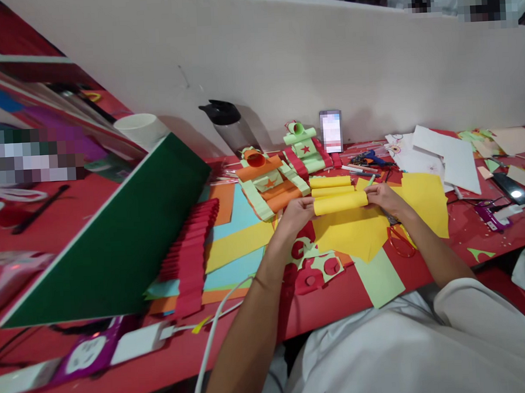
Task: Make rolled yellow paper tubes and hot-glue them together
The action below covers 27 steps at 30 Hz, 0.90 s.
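Observation:
A yellow paper roll [340, 203] lies level between my two hands. My left hand [297, 212] has its fingers closed on the roll's left end. At the other end, my right hand [384, 198] pinches the roll. Just behind it are more yellow rolls [331, 186]. Beneath the hands spreads flat yellow paper [352, 233]. Scissors with red and yellow handles [400, 240] lie under my right wrist, their blades partly hidden. Beyond my left hand stand an orange and green paper model [268, 183] and a red and green one [304, 149].
A dark green board [115, 233] leans at the left, near pleated red paper [190, 241] and coloured sheets. Behind stand a bottle [232, 125] and a phone [331, 131]. Paper scraps [314, 270] lie in front. A white cable [216, 322] runs beside my left forearm.

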Each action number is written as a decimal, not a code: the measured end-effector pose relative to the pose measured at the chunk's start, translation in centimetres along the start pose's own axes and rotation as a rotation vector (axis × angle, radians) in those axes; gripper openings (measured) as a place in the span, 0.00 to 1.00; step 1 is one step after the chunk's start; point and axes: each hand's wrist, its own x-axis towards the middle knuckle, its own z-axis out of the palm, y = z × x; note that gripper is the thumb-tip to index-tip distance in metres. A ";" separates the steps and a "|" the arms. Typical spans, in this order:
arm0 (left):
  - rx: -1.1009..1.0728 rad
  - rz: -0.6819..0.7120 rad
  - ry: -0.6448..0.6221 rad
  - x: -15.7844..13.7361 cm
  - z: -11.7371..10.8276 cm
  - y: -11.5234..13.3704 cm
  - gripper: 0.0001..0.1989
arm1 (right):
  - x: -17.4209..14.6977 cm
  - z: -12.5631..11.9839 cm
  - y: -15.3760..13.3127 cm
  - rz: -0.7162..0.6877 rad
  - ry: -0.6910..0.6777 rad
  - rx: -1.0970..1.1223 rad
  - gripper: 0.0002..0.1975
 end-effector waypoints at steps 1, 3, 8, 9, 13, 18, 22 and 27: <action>-0.002 -0.001 0.002 0.0 0.0 0.0 0.31 | 0.0 0.0 -0.1 0.006 -0.005 0.001 0.13; -0.003 -0.005 0.004 0.1 -0.1 0.0 0.32 | -0.1 -0.1 -0.1 0.015 -0.006 0.005 0.13; -0.003 -0.012 -0.001 0.1 -0.1 -0.1 0.32 | 0.0 -0.1 0.0 0.034 0.016 0.018 0.13; -0.005 -0.011 0.000 0.1 -0.1 0.0 0.32 | 0.0 -0.1 0.0 0.035 0.016 0.016 0.13; -0.009 -0.008 0.006 0.1 0.0 0.0 0.31 | 0.1 -0.3 0.1 0.021 0.009 -0.003 0.12; -0.015 0.077 -0.019 0.0 0.3 0.1 0.30 | 0.2 -0.2 0.1 -0.007 -0.013 -0.020 0.15; 0.017 0.185 0.008 -0.2 0.6 0.2 0.29 | -0.3 0.2 -0.3 -0.097 -0.049 -0.014 0.19; 0.113 0.312 0.066 -0.7 0.5 0.2 0.26 | -1.2 0.4 -1.2 -0.230 -0.001 -0.087 0.20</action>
